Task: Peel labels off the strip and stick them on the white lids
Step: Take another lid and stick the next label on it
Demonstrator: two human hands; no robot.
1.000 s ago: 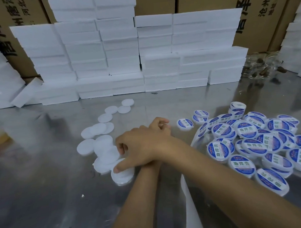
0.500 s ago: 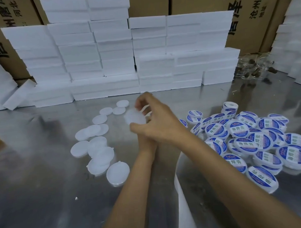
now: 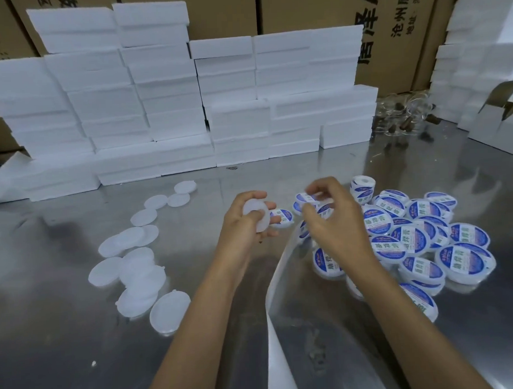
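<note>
My left hand (image 3: 244, 224) holds a plain white lid (image 3: 257, 216) upright above the middle of the steel table. My right hand (image 3: 329, 221) hovers just right of it, thumb and fingers pinching a blue and white label (image 3: 305, 199) at the top of the label strip. The shiny backing strip (image 3: 277, 295) curves down from that hand toward the near edge. Several bare white lids (image 3: 136, 274) lie scattered to the left. A heap of labelled lids (image 3: 419, 241) covers the table on the right, with a label roll (image 3: 362, 186) standing behind it.
Stacked white foam blocks (image 3: 205, 108) form a wall along the back of the steel table (image 3: 65, 346), with brown cartons behind them. More foam blocks (image 3: 478, 79) and an open white carton (image 3: 497, 127) stand at the far right. Clear plastic clutter (image 3: 401, 116) lies beside them.
My hands picked a white lid off the left pile, lifted it to the middle and separated; the left hand now holds it and the right hand has moved to the label strip.
</note>
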